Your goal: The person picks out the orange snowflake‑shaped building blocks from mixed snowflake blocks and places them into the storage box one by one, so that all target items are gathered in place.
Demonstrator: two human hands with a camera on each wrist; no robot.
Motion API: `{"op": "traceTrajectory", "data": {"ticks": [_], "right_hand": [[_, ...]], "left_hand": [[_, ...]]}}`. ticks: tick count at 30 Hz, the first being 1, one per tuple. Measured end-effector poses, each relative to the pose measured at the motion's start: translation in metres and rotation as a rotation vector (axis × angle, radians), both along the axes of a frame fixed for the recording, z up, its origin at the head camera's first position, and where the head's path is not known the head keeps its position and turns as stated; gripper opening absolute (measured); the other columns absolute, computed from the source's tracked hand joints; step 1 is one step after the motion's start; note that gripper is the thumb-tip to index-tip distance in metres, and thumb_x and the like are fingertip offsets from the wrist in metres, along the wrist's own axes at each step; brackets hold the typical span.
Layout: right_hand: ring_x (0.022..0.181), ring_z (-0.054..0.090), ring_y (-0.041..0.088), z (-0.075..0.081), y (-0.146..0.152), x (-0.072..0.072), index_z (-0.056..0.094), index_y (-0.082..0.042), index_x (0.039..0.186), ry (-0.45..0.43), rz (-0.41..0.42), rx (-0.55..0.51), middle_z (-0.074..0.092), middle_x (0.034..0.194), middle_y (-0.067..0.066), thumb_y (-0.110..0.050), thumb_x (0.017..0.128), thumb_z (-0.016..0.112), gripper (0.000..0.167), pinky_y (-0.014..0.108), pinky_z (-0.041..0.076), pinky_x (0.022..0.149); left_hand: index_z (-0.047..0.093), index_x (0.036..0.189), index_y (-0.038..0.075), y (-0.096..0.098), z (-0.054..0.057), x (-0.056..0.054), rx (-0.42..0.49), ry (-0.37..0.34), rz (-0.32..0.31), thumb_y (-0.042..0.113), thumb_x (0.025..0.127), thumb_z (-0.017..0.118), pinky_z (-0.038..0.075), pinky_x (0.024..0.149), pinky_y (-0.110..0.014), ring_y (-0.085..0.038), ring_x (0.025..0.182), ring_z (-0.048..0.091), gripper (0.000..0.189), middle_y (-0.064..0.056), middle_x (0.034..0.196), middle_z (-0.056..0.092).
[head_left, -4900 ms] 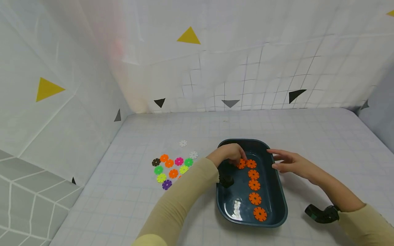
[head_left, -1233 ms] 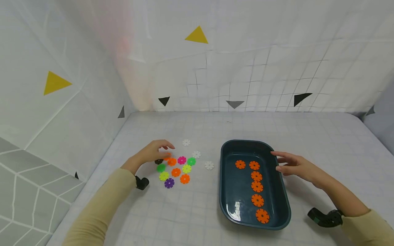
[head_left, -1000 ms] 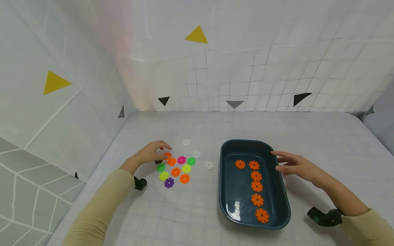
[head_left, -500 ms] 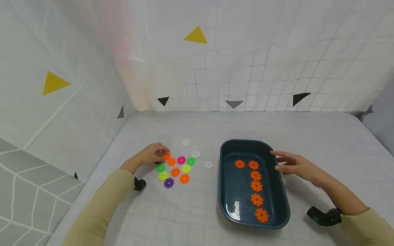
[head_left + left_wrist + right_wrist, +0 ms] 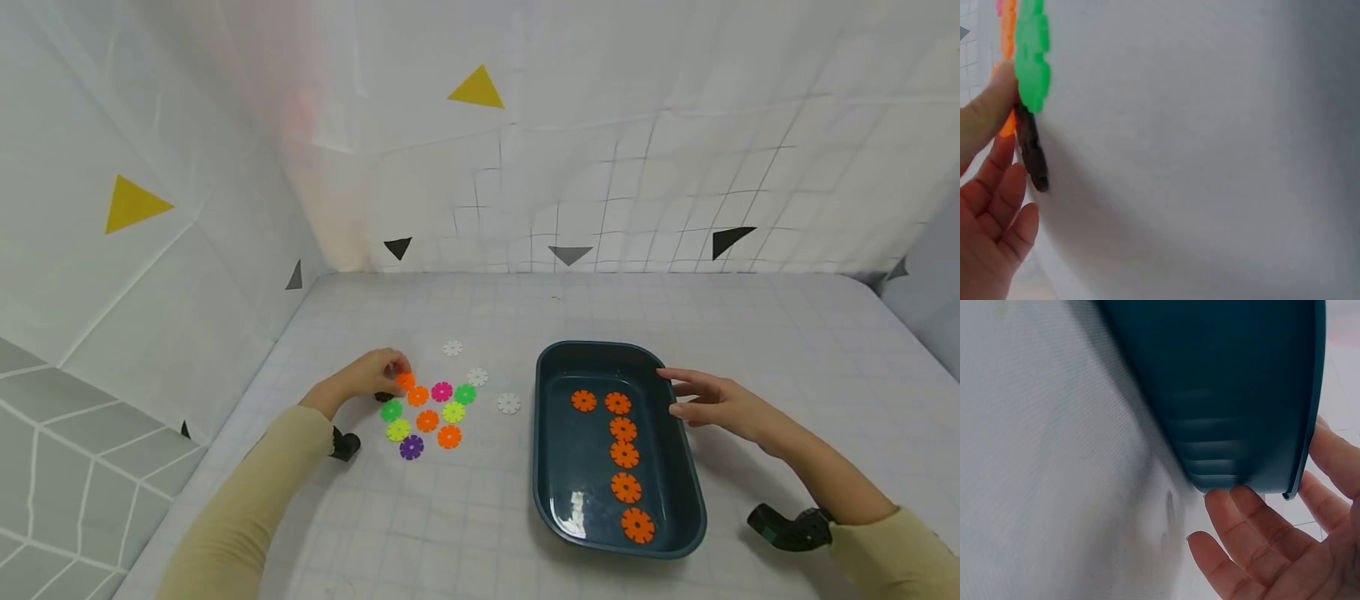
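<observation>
My left hand pinches an orange snowflake disc at the upper left of a loose group on the table. A brown disc is partly hidden under the hand, and a green disc lies close to the thumb. My right hand touches the right rim of a dark teal tray, its fingers relaxed along the outer wall. Inside the tray, several orange discs form a column on the right, with one more orange disc to the left of its top.
Around the left hand lie other discs: pink, yellow, purple and more orange. A few white discs lie between the group and the tray. White sheeting stands behind the table.
My left hand has left the tray, where it set an orange disc, and moved left to the loose discs, its fingers closing on an orange one. My right hand stays at the rim.
</observation>
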State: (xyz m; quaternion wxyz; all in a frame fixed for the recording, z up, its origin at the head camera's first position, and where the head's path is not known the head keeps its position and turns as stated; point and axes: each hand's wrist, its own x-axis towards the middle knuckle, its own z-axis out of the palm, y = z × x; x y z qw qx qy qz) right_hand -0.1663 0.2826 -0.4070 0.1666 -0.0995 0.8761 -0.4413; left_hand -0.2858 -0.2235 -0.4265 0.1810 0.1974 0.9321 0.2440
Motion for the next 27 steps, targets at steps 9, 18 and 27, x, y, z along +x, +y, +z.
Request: {"op": "traceTrajectory", "data": {"ticks": [9,18,27], "right_hand": [[0.115,0.044,0.046,0.000,0.000,0.000,0.029,-0.002,0.142,0.004,0.002,0.006,0.033,0.135,0.035,-0.029,0.090,0.056,0.065,0.045,0.051,0.079],[0.114,0.045,0.045,-0.001,0.000,0.000,0.030,-0.003,0.141,0.026,0.008,0.014,0.035,0.135,0.034,-0.029,0.090,0.056,0.063,0.044,0.052,0.078],[0.113,0.046,0.045,-0.002,0.000,0.000,0.031,-0.004,0.141,0.031,0.004,0.026,0.036,0.134,0.034,-0.029,0.090,0.057,0.063,0.044,0.052,0.077]], "left_hand": [[0.057,0.103,0.015,0.000,0.001,0.003,-0.007,-0.021,0.025,0.018,0.080,0.070,0.044,0.068,-0.028,-0.020,0.078,0.049,0.026,-0.006,0.089,0.056],[0.057,0.107,0.016,0.003,0.004,0.003,-0.001,-0.018,0.057,0.021,0.081,0.069,0.045,0.066,-0.028,-0.020,0.075,0.050,0.028,-0.005,0.086,0.057],[0.057,0.109,0.017,0.011,0.011,0.003,0.047,-0.015,0.069,0.023,0.081,0.070,0.047,0.070,-0.029,-0.019,0.076,0.051,0.031,-0.005,0.086,0.058]]}}
